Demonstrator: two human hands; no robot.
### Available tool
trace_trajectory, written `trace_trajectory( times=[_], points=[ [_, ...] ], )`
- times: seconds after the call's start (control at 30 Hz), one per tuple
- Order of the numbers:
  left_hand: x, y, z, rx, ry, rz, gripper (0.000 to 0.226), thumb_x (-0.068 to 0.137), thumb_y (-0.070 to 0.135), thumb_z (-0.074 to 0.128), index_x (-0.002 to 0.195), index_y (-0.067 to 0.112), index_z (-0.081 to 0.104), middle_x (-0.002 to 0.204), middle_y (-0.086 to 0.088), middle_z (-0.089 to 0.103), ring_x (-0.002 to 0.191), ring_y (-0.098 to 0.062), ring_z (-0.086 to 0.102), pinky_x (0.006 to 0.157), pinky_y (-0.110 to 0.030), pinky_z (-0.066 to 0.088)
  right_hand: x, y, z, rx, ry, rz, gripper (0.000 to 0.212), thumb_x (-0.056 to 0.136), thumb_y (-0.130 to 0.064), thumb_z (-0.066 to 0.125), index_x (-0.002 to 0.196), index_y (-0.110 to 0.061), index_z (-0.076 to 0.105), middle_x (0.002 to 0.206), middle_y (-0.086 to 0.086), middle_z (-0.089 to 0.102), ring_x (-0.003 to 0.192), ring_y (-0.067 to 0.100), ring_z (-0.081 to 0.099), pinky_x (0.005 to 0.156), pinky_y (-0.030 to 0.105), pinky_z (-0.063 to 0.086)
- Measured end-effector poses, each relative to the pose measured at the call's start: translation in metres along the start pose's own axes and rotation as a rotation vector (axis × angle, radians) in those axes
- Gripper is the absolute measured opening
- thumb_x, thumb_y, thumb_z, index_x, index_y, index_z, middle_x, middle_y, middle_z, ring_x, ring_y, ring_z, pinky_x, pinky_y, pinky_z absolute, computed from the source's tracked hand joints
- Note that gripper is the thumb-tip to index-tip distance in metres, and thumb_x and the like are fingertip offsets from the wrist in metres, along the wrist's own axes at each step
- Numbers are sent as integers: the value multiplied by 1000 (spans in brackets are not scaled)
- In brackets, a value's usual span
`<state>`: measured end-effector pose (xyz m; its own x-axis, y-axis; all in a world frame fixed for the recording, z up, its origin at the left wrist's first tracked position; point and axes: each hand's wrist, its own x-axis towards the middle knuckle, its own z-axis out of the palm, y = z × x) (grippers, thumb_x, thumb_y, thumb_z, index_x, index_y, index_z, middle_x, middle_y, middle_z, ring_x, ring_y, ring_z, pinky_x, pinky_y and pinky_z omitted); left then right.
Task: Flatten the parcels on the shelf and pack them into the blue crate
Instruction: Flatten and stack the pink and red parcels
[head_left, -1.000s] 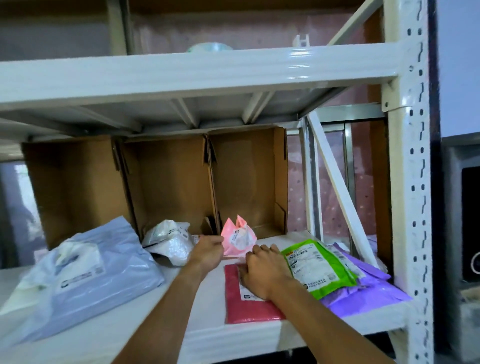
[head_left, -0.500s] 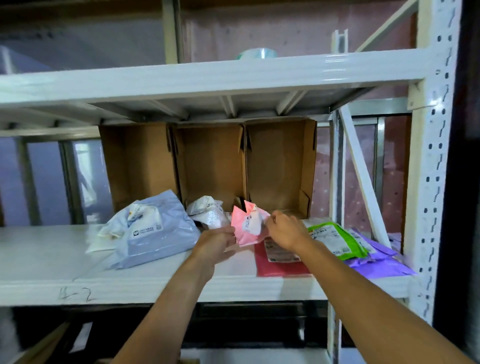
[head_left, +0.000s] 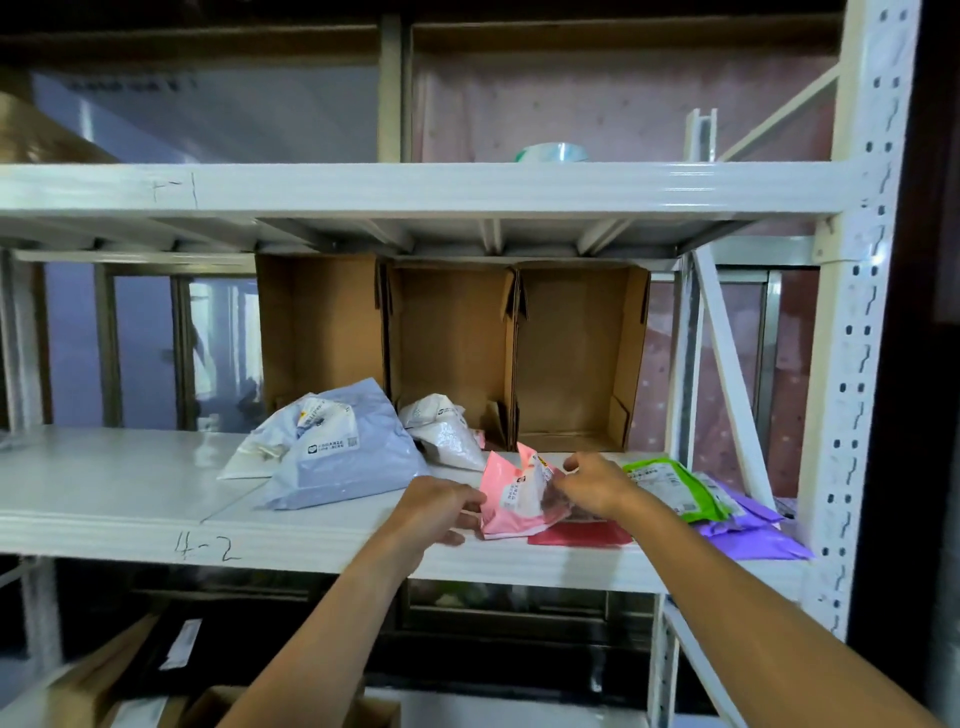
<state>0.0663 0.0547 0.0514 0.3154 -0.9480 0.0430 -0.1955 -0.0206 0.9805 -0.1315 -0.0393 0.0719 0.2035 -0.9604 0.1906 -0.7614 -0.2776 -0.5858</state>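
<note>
The right hand (head_left: 592, 483) has been lifted off the red parcel (head_left: 576, 535), on which it was pressed flat one second ago. It has been moved to the pink parcel (head_left: 511, 496). Its fingers are curled, and the upper right side of that parcel is pinched. The left hand (head_left: 441, 506) is kept at the parcel's left edge with the fingers curled against it. A grip is probable, but the contact under the palm is hidden.

The pink parcel has been drawn forward from in front of the cardboard boxes (head_left: 452, 353) to the front part of the shelf (head_left: 130, 499). It stands crumpled and puffed between both hands. Its lower right part overlaps the left edge of the red parcel.

The red parcel has been left lying flat on the shelf, so its flattening is judged complete. The pink parcel is judged to be the item now in work and is not yet flattened.

The green parcel (head_left: 670, 486) and the purple parcel (head_left: 748, 530) lie overlapped just right of the red one. The grey-blue parcel (head_left: 343, 452) and the white parcel (head_left: 447, 431) lie further left and are still bulged. The blue crate is not in view, so no packing can be confirmed.
</note>
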Motion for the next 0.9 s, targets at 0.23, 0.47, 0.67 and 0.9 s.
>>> trace_trajectory(
  times=[0.23, 0.47, 0.67, 0.9],
  points=[
    [13, 1, 5, 190, 108, 114, 26, 88, 34, 71, 99, 11, 64, 99, -9, 72, 88, -23, 71, 63, -29, 53, 10, 5, 16, 78, 40, -10, 18, 85, -33, 58, 84, -20, 70, 89, 3, 72, 85, 24, 67, 81, 47, 58],
    [23, -1, 16, 464, 142, 288, 27, 101, 35, 52, 84, 17, 65, 84, -4, 63, 77, -18, 60, 64, -27, 42, 7, 1, 23, 112, 152, -40, 17, 94, -35, 59, 86, -24, 69, 89, -2, 70, 88, 21, 64, 79, 37, 52],
    [47, -17, 20, 337, 233, 249, 34, 100, 37, 51, 81, 15, 68, 97, -10, 72, 89, -26, 65, 80, -35, 50, 13, 14, 24, 169, 194, -76, 17, 96, -29, 60, 87, -18, 69, 93, 1, 71, 92, 24, 64, 83, 41, 52],
    [61, -16, 17, -25, 361, 98, 32, 99, 26, 52, 83, 6, 71, 92, -12, 73, 86, -29, 67, 80, -43, 56, 21, 27, 20, 241, 247, -42, 19, 98, -24, 55, 85, -15, 66, 92, 3, 70, 89, 25, 64, 81, 42, 54]
  ],
)
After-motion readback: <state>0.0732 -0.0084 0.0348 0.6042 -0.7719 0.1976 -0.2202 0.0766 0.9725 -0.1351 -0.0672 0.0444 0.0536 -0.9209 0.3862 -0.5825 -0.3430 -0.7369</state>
